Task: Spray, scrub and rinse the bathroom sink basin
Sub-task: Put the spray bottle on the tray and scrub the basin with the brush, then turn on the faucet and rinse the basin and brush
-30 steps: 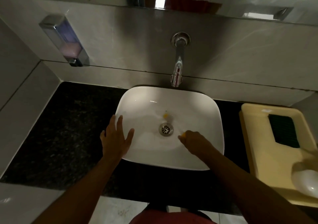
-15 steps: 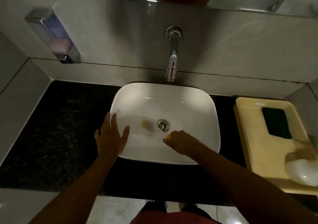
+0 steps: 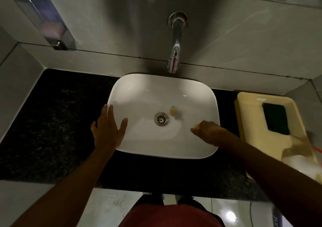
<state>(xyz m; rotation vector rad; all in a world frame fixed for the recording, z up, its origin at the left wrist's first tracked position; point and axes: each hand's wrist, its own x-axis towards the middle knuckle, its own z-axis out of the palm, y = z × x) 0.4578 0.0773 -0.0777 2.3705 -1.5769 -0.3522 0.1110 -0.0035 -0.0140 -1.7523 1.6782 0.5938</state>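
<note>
A white sink basin [image 3: 174, 91] sits on a black countertop [image 3: 52, 125], with a metal drain [image 3: 161, 119] at its middle. My left hand [image 3: 108, 129] lies flat on the basin's left rim, fingers spread and holding nothing. My right hand [image 3: 209, 132] is inside the basin at the right side, closed on a yellow scrubber [image 3: 196, 126] of which only a small tip shows. A blurry yellow spot [image 3: 173, 111] shows on the basin floor right of the drain. A chrome wall tap [image 3: 175, 52] hangs over the back rim.
A soap dispenser [image 3: 43, 17] is fixed to the wall at upper left. On the counter's right end stands a cream tray [image 3: 252, 122] holding a dark green scrub pad [image 3: 276, 119] and a white object [image 3: 299, 164]. Grey tiled walls enclose the counter.
My right hand has slid with the scrubber from the front middle of the basin toward its right side. My left hand has stayed on the left rim. The camera has tilted.
</note>
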